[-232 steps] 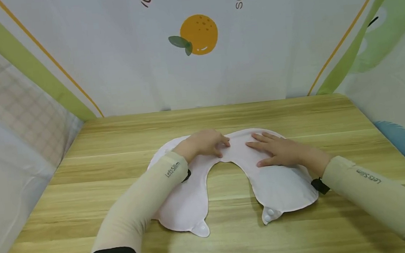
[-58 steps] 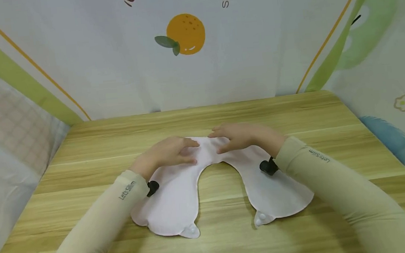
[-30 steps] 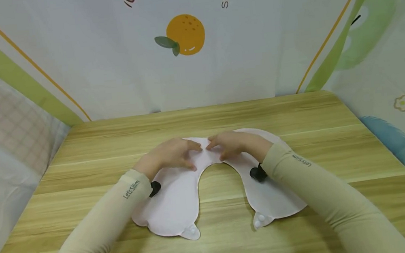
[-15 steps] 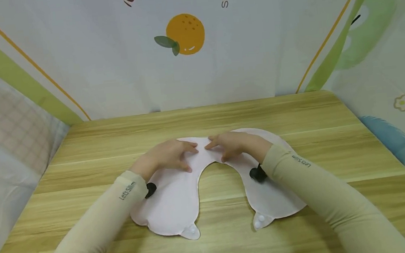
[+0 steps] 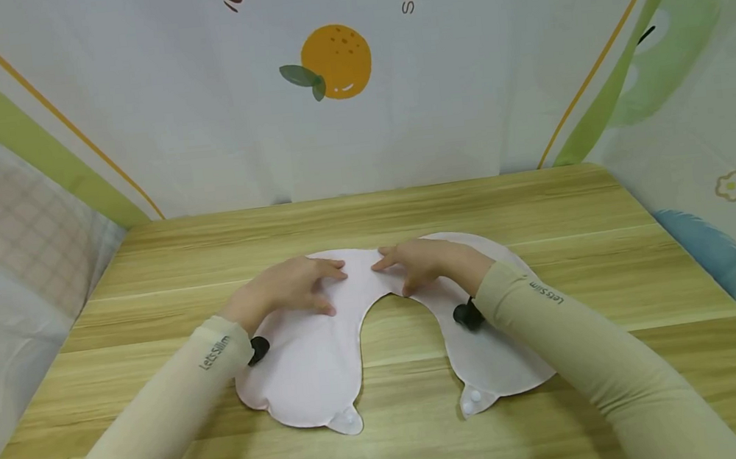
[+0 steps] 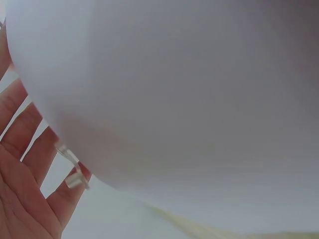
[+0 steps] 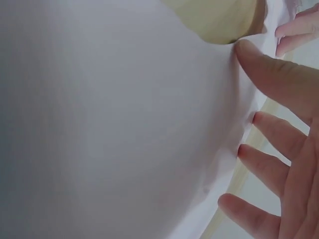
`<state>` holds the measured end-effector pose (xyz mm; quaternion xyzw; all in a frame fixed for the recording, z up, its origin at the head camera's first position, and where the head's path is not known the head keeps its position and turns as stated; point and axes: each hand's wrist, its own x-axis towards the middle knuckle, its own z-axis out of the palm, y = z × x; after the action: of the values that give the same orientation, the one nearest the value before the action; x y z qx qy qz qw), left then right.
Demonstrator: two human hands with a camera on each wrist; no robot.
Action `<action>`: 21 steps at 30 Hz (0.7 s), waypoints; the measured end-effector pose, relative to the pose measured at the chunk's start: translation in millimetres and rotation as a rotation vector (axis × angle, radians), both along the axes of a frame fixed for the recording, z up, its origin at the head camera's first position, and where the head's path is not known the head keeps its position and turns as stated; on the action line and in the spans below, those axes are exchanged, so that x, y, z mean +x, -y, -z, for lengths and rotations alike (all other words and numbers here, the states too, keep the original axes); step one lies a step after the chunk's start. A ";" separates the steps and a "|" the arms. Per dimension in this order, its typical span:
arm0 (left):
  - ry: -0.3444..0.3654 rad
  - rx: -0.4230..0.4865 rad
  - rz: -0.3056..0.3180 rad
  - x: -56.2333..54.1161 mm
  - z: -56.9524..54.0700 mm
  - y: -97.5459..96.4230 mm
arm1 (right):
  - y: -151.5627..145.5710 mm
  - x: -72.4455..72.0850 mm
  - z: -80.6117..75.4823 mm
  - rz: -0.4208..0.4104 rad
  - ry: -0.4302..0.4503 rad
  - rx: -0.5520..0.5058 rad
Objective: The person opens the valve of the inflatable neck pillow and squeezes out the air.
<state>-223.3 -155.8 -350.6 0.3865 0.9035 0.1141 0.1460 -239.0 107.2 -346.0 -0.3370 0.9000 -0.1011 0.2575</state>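
Note:
A pale pink U-shaped inflatable neck pillow (image 5: pixel 318 375) lies on the table, its opening towards me. Each lower end carries a small tab with snap buttons, the left tab (image 5: pixel 346 420) and the right tab (image 5: pixel 477 398). My left hand (image 5: pixel 296 281) rests on the upper left curve with its fingers spread. On the narrow middle, right of centre, my right hand (image 5: pixel 420 260) touches with extended fingertips, the thumb at the inner edge. The left wrist view shows a clear plastic valve (image 6: pixel 75 177) beside the left fingers. Much of the pillow's right half is hidden under the right forearm.
A wood-grain table (image 5: pixel 402 448) extends around the pillow. Behind it hangs a white curtain (image 5: pixel 197 113) printed with an orange, and patterned cloth (image 5: pixel 702 175) hangs along the right side. Black wrist cameras sit under both sleeves.
My right hand has moved from the right lobe to the middle. My left hand has lately slid left, away from it. The pillow stays nearly in place.

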 end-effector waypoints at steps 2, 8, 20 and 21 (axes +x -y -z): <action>-0.005 0.000 -0.001 0.7 0.5 2.8 | -0.2 0.5 -0.7 0.004 0.004 0.008; -0.012 0.019 -0.014 3.4 2.6 13.2 | -0.1 1.7 -1.9 0.008 0.013 0.021; 0.006 0.037 -0.076 7.1 4.9 31.4 | -0.3 2.4 -1.8 0.013 0.034 0.021; 0.004 0.036 -0.077 7.3 4.9 32.6 | -0.2 2.5 -1.9 0.012 0.032 0.019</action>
<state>-216.0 -188.4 -355.4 0.3539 0.9151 0.1367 0.1363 -236.5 107.4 -344.1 -0.3274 0.8988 -0.0996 0.2741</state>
